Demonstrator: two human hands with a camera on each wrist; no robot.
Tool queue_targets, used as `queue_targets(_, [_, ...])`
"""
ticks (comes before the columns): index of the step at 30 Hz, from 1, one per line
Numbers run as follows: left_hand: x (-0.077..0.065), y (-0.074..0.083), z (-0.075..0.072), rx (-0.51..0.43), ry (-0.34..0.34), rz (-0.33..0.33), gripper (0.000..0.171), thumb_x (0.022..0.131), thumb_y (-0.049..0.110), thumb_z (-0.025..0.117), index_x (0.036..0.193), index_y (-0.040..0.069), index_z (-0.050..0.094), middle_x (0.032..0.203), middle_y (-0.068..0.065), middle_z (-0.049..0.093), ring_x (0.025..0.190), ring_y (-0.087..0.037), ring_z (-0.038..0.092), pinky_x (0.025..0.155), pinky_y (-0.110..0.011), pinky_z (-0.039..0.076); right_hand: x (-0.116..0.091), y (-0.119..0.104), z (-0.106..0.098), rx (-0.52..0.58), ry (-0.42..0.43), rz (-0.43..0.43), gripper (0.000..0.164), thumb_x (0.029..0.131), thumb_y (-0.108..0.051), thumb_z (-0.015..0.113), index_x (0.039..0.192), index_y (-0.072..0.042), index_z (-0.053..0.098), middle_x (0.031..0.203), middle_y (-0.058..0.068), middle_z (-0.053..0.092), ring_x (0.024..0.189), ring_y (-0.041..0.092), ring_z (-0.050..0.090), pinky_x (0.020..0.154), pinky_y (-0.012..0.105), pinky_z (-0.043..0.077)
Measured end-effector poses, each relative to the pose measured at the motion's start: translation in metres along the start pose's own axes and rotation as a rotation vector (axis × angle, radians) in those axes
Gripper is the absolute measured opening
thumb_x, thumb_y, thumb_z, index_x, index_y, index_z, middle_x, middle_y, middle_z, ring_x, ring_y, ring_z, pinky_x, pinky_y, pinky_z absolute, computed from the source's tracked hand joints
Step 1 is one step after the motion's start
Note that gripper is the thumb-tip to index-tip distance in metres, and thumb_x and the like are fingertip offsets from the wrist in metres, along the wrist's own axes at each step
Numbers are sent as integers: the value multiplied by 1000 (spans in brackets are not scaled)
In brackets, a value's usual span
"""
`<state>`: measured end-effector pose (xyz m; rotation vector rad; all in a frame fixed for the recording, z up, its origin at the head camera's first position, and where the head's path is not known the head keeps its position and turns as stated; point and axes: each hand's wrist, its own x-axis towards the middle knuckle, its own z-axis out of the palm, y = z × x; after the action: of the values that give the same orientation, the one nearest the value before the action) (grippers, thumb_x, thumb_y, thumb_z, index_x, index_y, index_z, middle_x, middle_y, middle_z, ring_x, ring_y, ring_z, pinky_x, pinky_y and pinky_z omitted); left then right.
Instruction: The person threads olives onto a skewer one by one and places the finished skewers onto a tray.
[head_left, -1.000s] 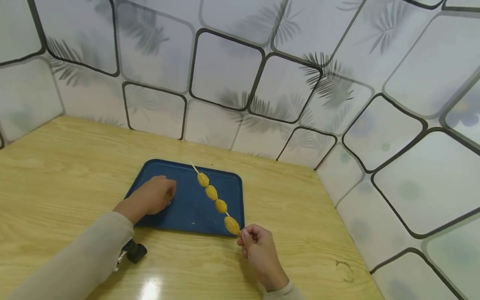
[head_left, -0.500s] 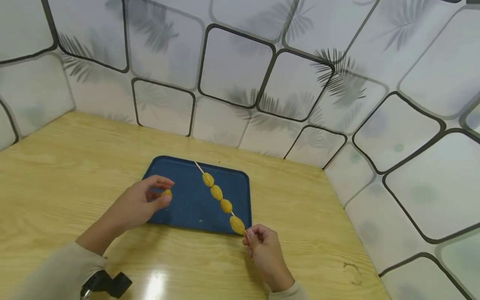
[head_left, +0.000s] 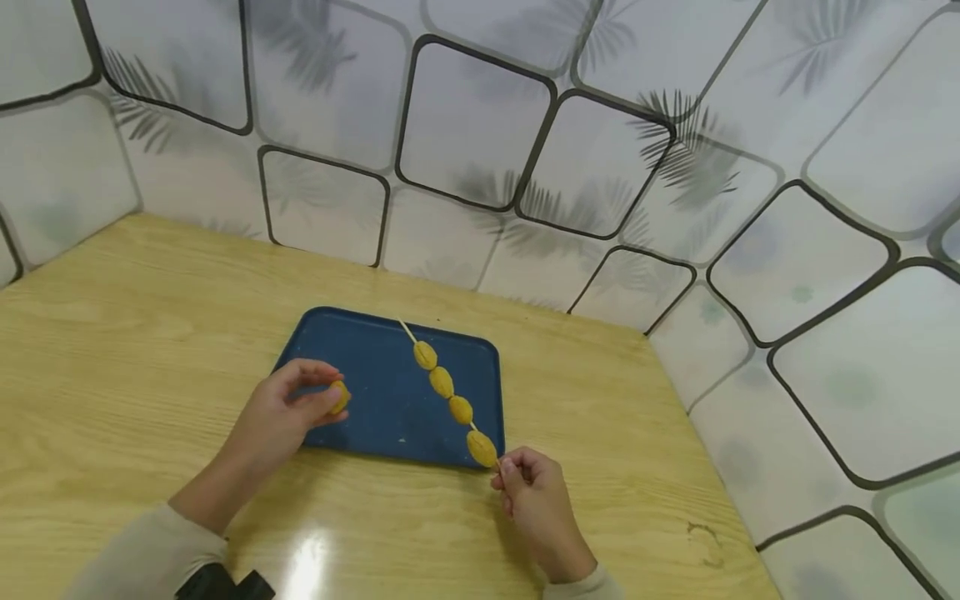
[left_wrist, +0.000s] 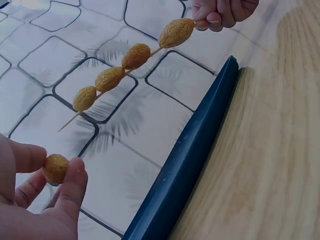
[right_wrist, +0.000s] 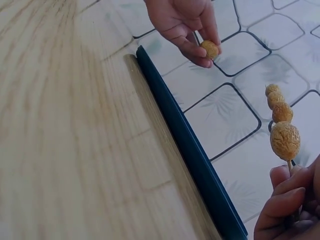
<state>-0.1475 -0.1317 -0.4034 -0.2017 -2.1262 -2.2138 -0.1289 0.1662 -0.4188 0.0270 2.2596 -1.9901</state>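
Observation:
My right hand [head_left: 534, 498] pinches the bottom end of a thin wooden skewer [head_left: 407, 331] between thumb and fingers. Several wrinkled golden-brown food balls [head_left: 442, 382] are threaded on it, the largest [right_wrist: 285, 140] closest to the hand. The pointed tip sticks out bare at the far end, slanting up and left. On the left, my left hand [head_left: 288, 408] pinches one loose golden food ball [left_wrist: 55, 168] between thumb and fingertips, apart from the skewer. Both are held above the blue tray [head_left: 375, 437]; the left wrist view shows the tray's side wall well below them.
The tray lies on a light wood-grain table [head_left: 150, 333]. Patterned wall covering [head_left: 465, 125] with dark rounded outlines and leaf shapes stands behind and to the right. A black wrist device [head_left: 225, 583] is strapped on the left sleeve.
My left hand has come up from low over the tray, turned palm inward, and now shows the loose food ball in its fingertips. My right hand keeps its grip on the skewer.

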Motion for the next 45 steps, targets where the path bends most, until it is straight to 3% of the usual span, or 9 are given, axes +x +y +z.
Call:
queue_targets(3, [-2,-1,1,-86,17,51,22,101,4,52,118,-9,49,114,-12,56,98,-15,65,84,-27,55,-1,0,-1,-4,-4,23,15,101,3,44,92,9,54,76,5,54,57,10,43,48,17,39])
queue_targets(8, [-4,-6,6,-319,11,160,20,100,-5,48,120,-3,51,113,-5,61,104,-16,64,89,-26,53,-5,1,-3,-68,-16,33,16,102,3,43,92,8,55,76,5,55,59,11,45,49,17,39])
queue_targets(13, [-9,-10,11,-296,99,155,28,94,-12,53,118,3,49,112,-5,57,98,-13,66,86,-27,54,-10,2,-5,-119,-65,75,17,102,1,43,92,5,56,77,5,56,59,12,45,49,18,39])
queue_targets(16, [-10,-11,11,-309,144,135,30,92,-12,57,114,7,55,108,-6,55,93,-13,66,85,-28,55,-12,4,-5,-136,-86,96,17,102,1,43,92,3,56,77,5,56,60,14,44,49,19,40])
queue_targets(23, [-8,-10,1,-433,77,181,27,99,-5,49,119,10,60,118,-8,54,106,-16,63,92,-27,51,-13,4,1,-127,-122,105,18,102,2,43,91,4,57,76,5,55,59,14,44,48,19,40])
queue_targets(27, [-4,-8,-4,-445,90,186,28,96,-7,54,116,12,61,111,-7,54,99,-13,63,88,-29,53,-13,2,3,-120,-145,86,16,101,3,44,90,6,56,76,4,55,58,12,44,48,18,39])
queue_targets(32, [-3,-6,-8,-532,78,151,23,94,-6,59,107,12,63,102,-4,51,89,-11,61,85,-32,56,-12,2,5,-116,-179,75,15,100,3,46,89,6,55,76,5,55,58,11,44,48,18,39])
queue_targets(39, [-7,-8,-10,-565,105,144,18,94,-3,60,105,11,58,103,-5,45,90,-10,61,87,-28,54,-10,1,5,-129,-232,82,15,100,3,45,90,7,56,77,5,55,57,10,43,47,17,38])
queue_targets(45, [-5,-7,-11,-608,104,208,17,97,6,57,111,12,66,105,-4,58,95,-12,63,86,-25,54,-9,-1,7,-144,-249,46,14,100,4,46,90,10,55,76,6,55,56,9,44,48,17,38])
